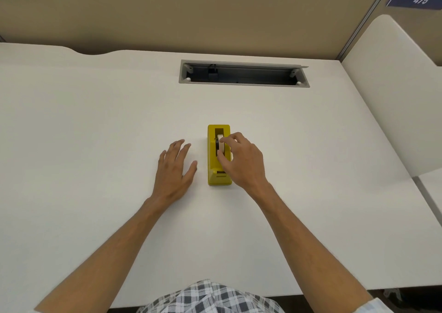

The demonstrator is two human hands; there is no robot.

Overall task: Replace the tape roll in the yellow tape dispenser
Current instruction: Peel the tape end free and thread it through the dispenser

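A yellow tape dispenser (212, 159) stands lengthwise on the white desk (95, 126), near its middle. A pale tape roll (220, 142) with a black core sits in the dispenser's slot. My right hand (241, 162) reaches over the dispenser from the right, with its thumb and fingertips pinched on the roll. My left hand (175, 171) lies flat on the desk just left of the dispenser, fingers spread, holding nothing and not touching it.
An open grey cable tray (244, 74) is recessed in the desk behind the dispenser. A beige partition (191, 13) runs along the back, and a white side panel (394, 97) stands at the right. No spare roll is in view.
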